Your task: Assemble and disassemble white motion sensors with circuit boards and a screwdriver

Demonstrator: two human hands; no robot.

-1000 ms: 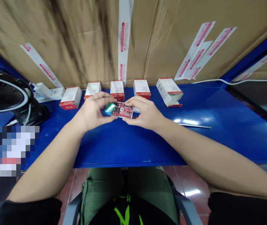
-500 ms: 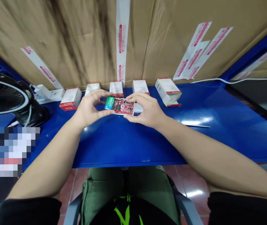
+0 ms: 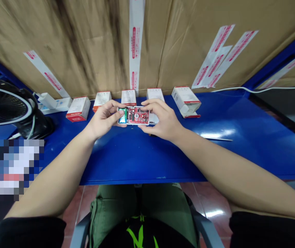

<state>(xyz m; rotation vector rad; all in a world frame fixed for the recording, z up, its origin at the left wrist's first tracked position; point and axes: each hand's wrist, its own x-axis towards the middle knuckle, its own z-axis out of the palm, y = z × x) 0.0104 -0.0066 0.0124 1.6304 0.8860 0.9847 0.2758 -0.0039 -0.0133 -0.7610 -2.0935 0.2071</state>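
I hold a small device with a red circuit board and a green battery at its left end, above the blue table. My left hand grips its left end, thumb pressing on the green battery. My right hand pinches its right end, with a white part under the fingers. Both hands are closed on it.
Several red-and-white small boxes stand in a row at the table's back, one lying open at the right. A black fan sits at the left. A thin metal rod lies to the right. Cardboard forms the back wall.
The device has been raised slightly and levelled. My left thumb has shifted onto the green battery, which now lies flatter against the board.
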